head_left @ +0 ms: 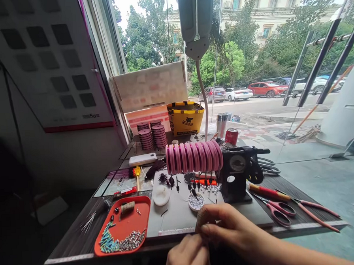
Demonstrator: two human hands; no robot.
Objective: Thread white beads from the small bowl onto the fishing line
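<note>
My left hand (187, 255) is at the bottom edge of the view, its fingers curled closed. Against it, my right hand (226, 225) bends with thumb and fingers pinched together. Whatever the fingertips grip is hidden or too small to name. Just beyond them, a small white bowl (195, 207) of pale beads stands on a grey-white board (175, 217). Above the board, a row of pink spools (193, 157) sits on a black stand (235, 181), with thin lines and small dark weights hanging down. A round white dish (161, 195) is left of the bowl.
Left is a red tray (144, 213) with small metal and turquoise pieces. Scissors (280, 214), pink-handled pliers (317, 210) and a red-yellow tool (269, 191) lie right. Behind stand stacked spools (146, 139), a yellow bag (186, 122), a red can (232, 136) and a lamp (203, 91).
</note>
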